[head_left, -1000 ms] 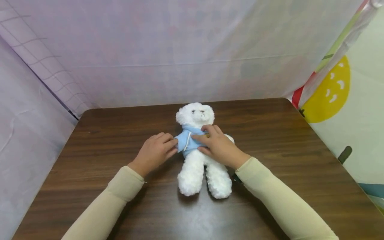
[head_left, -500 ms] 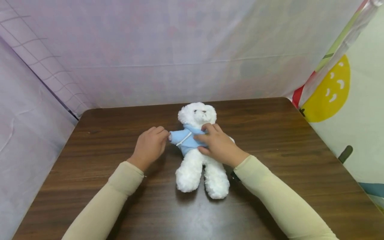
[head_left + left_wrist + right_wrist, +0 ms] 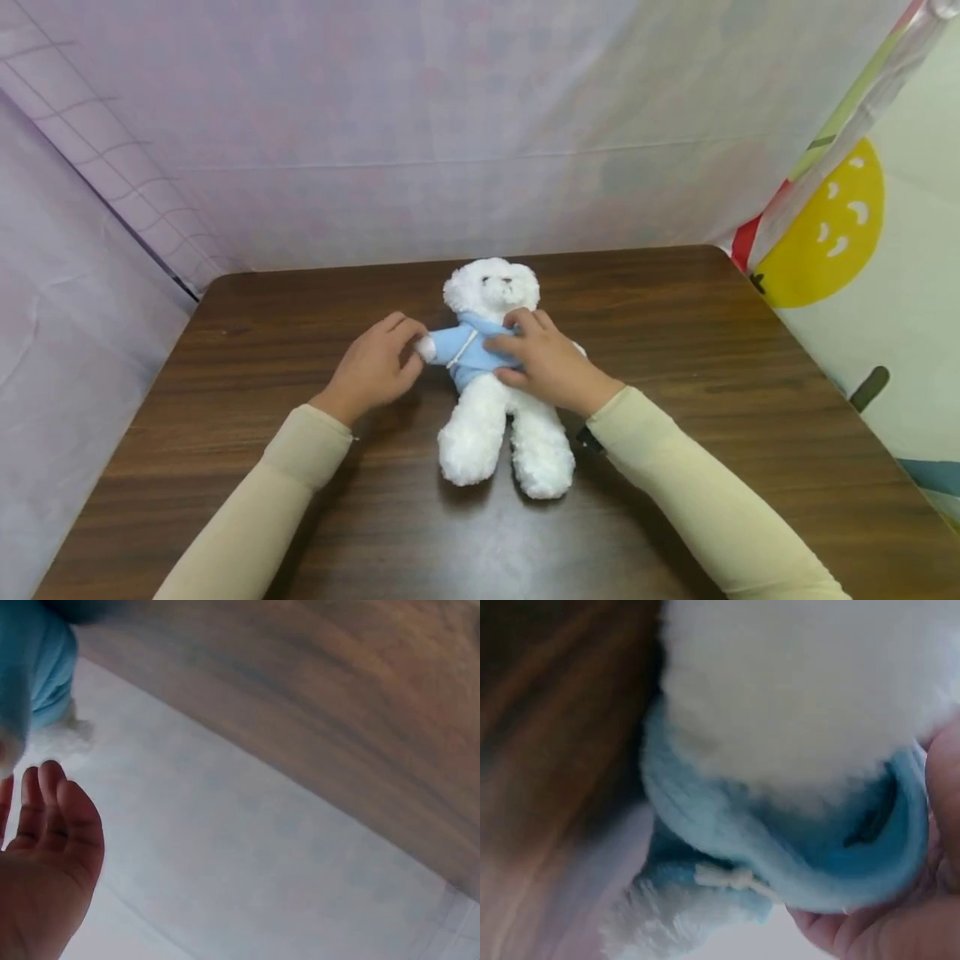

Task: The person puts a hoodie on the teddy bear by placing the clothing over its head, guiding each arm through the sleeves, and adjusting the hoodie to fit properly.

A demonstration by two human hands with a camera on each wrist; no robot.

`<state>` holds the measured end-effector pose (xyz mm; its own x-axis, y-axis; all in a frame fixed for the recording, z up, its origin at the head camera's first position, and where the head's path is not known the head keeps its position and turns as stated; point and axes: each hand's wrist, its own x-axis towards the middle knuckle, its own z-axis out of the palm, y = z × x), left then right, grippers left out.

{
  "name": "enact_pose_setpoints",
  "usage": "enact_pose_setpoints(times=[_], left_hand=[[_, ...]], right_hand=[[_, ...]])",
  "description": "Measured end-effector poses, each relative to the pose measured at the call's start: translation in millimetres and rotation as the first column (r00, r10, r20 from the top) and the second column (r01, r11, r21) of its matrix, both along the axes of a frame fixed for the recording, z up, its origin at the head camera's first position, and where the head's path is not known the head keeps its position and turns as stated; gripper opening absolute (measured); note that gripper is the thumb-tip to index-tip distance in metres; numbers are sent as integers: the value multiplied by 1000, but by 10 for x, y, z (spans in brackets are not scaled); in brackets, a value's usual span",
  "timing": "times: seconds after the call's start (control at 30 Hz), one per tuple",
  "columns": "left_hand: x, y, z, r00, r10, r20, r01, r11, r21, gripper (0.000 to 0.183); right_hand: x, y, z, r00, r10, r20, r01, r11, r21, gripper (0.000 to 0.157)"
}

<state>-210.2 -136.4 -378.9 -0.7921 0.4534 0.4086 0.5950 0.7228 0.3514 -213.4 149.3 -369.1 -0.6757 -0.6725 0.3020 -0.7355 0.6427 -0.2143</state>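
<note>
A white teddy bear in a light blue hoodie with a white drawstring lies face up on the brown table. My left hand is at the paw poking from the sleeve at image left, with thumb and forefinger apart on either side of it. In the left wrist view, the left fingers look fairly straight beside the white paw. My right hand grips the bear's torso over the hoodie front, hiding part of the chest. Up close in the right wrist view are the hoodie's hem and white fur.
The wooden table ends at the back against a pale hanging cloth. At the right hangs a white cloth with a yellow fruit print. Bare tabletop shows on both sides of the bear.
My left hand has moved from the sleeve's cuff outward to the paw, its thumb and forefinger now parted. The sleeve reaches farther out and the paw shows. My right hand has stayed put.
</note>
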Motion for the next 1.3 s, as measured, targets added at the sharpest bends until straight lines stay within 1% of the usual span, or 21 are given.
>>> enact_pose_setpoints(times=[0.03,0.1,0.17,0.23,0.3,0.37,0.4,0.47,0.5,0.53,0.6,0.7,0.77,0.83,0.87,0.97,1.03,1.1,1.23,1.3], left_hand=[[17,12,18,1000,-7,18,7,1000,7,22],[46,36,47,999,-4,53,3,1000,13,26],[53,52,47,998,20,64,-21,1000,4,22],[52,62,39,998,44,55,-44,999,-4,16],[52,64,26,998,55,37,-54,999,-5,10],[53,62,22,998,53,20,-53,999,-9,9],[53,59,24,999,51,13,-51,999,-9,9],[54,53,19,999,48,-5,-48,999,-4,9],[53,52,16,999,46,-20,-46,999,2,9],[55,52,16,998,44,-42,-44,999,9,10],[55,60,13,994,23,-107,-20,1000,23,13],[57,98,13,976,-55,-212,55,998,-6,19],[61,153,13,964,-116,-240,105,993,-59,21],[70,223,9,961,-155,-231,130,984,-120,22],[78,259,6,963,-158,-220,128,981,-143,22],[98,338,-8,974,-131,-187,98,980,-176,18],[110,353,-18,978,-115,-175,84,981,-174,14],[121,338,-31,980,-111,-164,84,983,-161,10],[151,224,-53,981,-123,-148,101,985,-143,5],[164,164,-55,981,-133,-141,114,984,-139,5]], right_hand=[[-16,25,22,999,12,34,-12,1000,-21,44],[-68,91,60,993,35,116,-23,994,-103,53],[-120,168,91,984,32,177,8,976,-217,54],[-152,250,107,978,-15,208,80,948,-307,46],[-164,342,92,965,-86,249,170,925,-340,34],[-137,418,75,952,-152,266,237,917,-322,23],[-116,449,67,948,-176,267,256,919,-301,19],[-75,502,51,942,-201,268,273,925,-264,15],[-54,520,47,944,-205,259,271,929,-252,14],[-38,533,42,944,-208,255,270,933,-237,14],[-24,555,28,946,-205,252,255,949,-185,20],[-26,570,0,939,-196,283,236,965,-116,30],[-28,575,-16,941,-185,282,219,971,-94,34],[-28,581,-28,947,-176,269,209,973,-98,36],[-26,583,-32,951,-170,259,202,974,-102,37],[-22,573,-41,962,-147,230,177,977,-115,39],[-22,568,-53,967,-143,211,171,978,-120,39],[-19,572,-65,969,-154,194,179,976,-120,38],[-17,600,-92,966,-191,177,210,973,-97,32],[-20,614,-101,967,-190,169,207,975,-86,30]])
